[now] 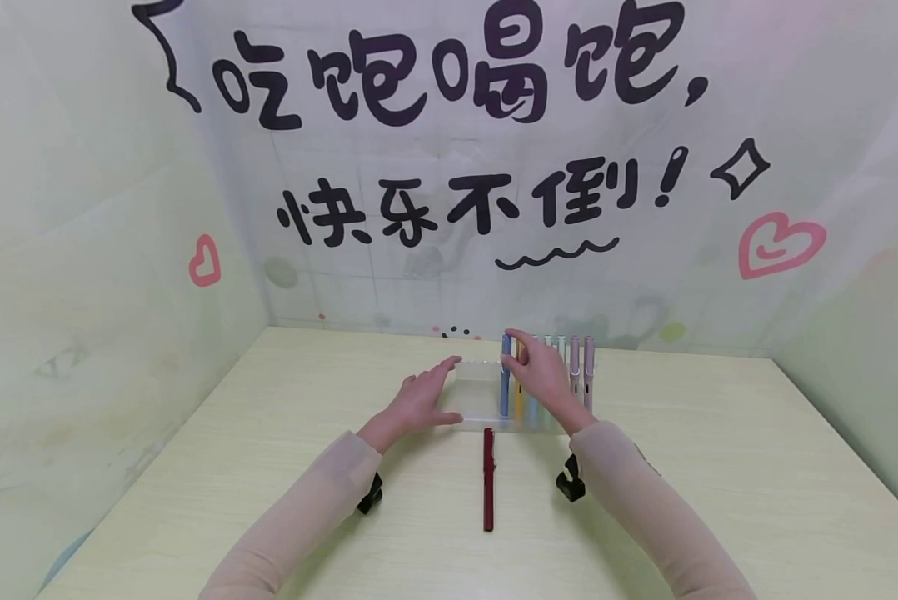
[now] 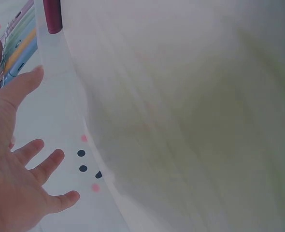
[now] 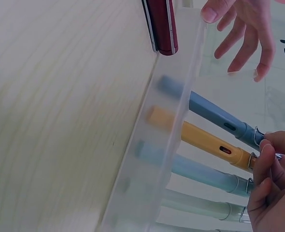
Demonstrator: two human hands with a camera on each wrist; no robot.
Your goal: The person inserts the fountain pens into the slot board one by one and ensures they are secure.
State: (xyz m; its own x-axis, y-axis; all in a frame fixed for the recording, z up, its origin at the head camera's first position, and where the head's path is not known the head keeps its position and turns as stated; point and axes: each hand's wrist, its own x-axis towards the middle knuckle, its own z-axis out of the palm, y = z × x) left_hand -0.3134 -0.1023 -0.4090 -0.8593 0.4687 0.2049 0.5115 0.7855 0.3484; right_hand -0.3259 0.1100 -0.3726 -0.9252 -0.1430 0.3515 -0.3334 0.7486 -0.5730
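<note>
My right hand [image 1: 541, 371] pinches the cap end of a dark blue pen [image 1: 505, 392], which stands upright in a clear plastic pen holder [image 1: 473, 423]. In the right wrist view the lower end of that pen shows blurred through the holder's frosted front wall. A yellow pen [image 3: 207, 141], a light blue pen [image 3: 207, 173] and a pale green pen [image 3: 198, 202] stand in a row beside it, close to my right fingers. My left hand [image 1: 419, 400] is spread at the holder's left end, thumb and fingertips near its edge, with nothing held.
A dark red pen [image 1: 489, 483] lies on the table in front of the holder, pointing toward me. Two lilac pens [image 1: 581, 358] stand at the holder's right end. Behind the table [image 1: 306, 517] hangs a printed backdrop [image 1: 419, 283] with dark lettering.
</note>
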